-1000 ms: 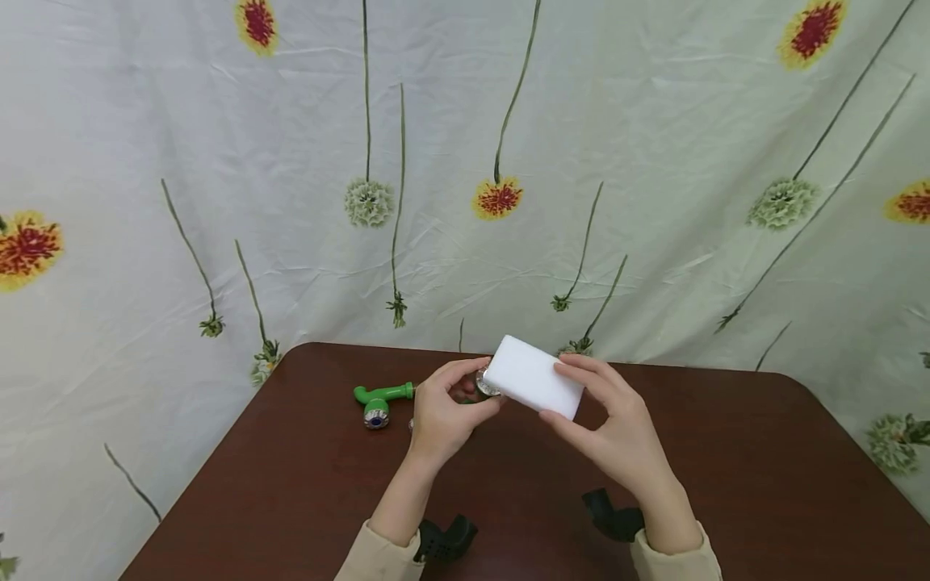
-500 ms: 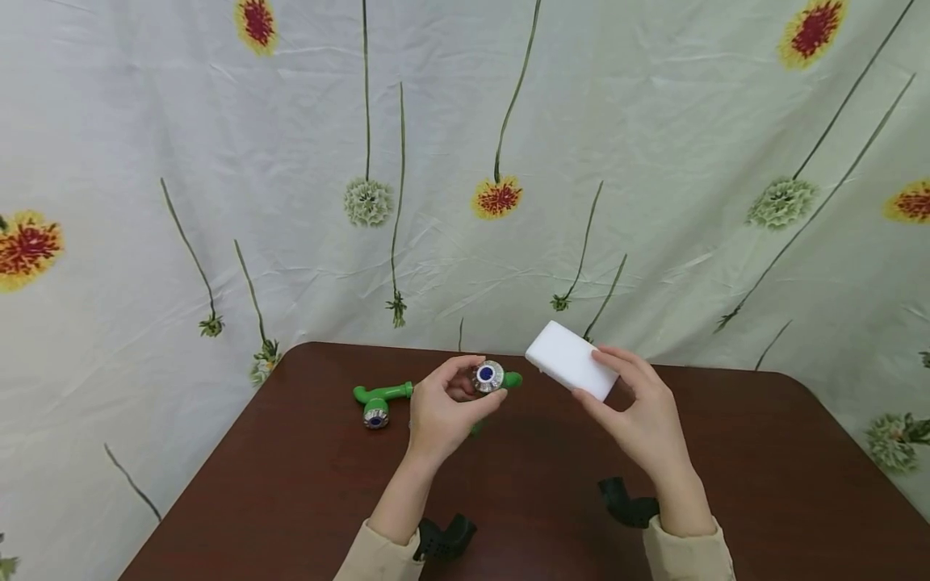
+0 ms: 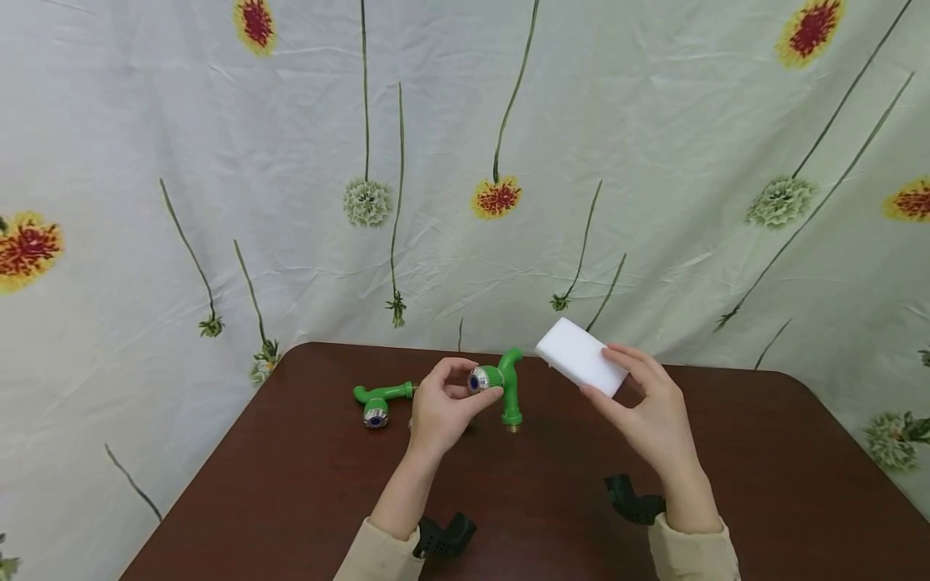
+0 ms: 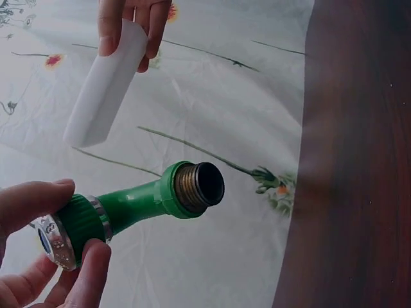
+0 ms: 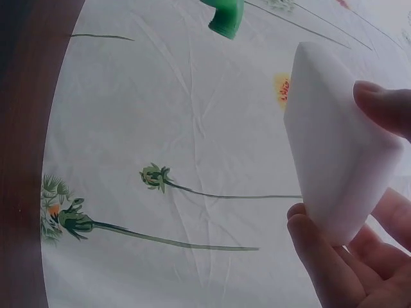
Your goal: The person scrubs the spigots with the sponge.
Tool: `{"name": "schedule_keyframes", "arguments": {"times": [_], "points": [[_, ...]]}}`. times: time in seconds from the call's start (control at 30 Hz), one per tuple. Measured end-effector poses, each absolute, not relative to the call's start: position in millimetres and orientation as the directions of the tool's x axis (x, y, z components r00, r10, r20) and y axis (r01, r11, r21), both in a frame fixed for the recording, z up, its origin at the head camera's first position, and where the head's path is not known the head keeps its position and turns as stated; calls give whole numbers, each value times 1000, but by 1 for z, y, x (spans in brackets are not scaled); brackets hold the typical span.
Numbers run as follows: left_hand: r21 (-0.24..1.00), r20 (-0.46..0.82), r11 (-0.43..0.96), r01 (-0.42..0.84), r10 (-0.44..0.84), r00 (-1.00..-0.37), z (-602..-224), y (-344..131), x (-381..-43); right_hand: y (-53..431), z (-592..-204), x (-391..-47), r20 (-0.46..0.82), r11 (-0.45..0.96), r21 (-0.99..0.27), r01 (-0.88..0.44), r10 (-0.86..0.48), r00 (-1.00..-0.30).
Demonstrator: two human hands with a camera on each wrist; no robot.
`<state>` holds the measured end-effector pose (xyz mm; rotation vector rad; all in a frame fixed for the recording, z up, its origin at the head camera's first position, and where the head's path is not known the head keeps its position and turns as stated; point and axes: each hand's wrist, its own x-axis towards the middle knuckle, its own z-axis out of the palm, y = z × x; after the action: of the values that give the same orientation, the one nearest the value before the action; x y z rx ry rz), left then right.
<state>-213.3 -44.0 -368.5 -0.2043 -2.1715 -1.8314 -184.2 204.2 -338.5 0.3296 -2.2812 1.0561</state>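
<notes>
My left hand [image 3: 443, 411] pinches a green faucet [image 3: 511, 391] by its ribbed knob, which has a silver rim and a blue centre. The faucet's spout points up and its threaded brass end [image 4: 191, 185] hangs down, above the table. To the right, my right hand [image 3: 654, 411] holds a white sponge block [image 3: 581, 353] between thumb and fingers, tilted and apart from the faucet. Seen from the right wrist, the thumb lies on one side of the sponge [image 5: 334, 147] and the fingertips on the other. Part of the faucet's spout [image 5: 226, 19] shows at the top there.
A second green faucet [image 3: 379, 402] lies on the dark brown table [image 3: 305, 484], left of my left hand. Another object behind that hand is mostly hidden. A white cloth with printed flowers [image 3: 450, 121] hangs behind the table. Black wrist mounts [image 3: 445, 537] sit under both wrists.
The sponge has moved right and up, away from the faucet. My left hand has turned the faucet, so its knob now faces left and its body stands upright.
</notes>
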Motion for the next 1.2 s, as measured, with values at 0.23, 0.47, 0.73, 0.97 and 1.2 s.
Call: {"name": "schedule_keyframes", "arguments": {"times": [0.23,0.47,0.73,0.97,1.2], "points": [[970,227,111,218,-81,-970,-378,-44,-220,208,-337,-185,612,646,-619,-446,42,-789],[986,164,34,163,-47,-985,-389,-43,-226,210,-338,-185,618,632,-627,-455,49,-784],[997,74,24,74,-18,-997,-406,-42,-233,211,-339,-185,609,628,-633,-452,44,-792],[999,-17,-36,-21,93,-996,-423,-45,-239,212,-339,-185,599,626,-641,-445,45,-799],[996,-79,-14,-83,198,-977,-420,-48,-231,212,-337,-184,588,631,-644,-432,47,-808]]}}
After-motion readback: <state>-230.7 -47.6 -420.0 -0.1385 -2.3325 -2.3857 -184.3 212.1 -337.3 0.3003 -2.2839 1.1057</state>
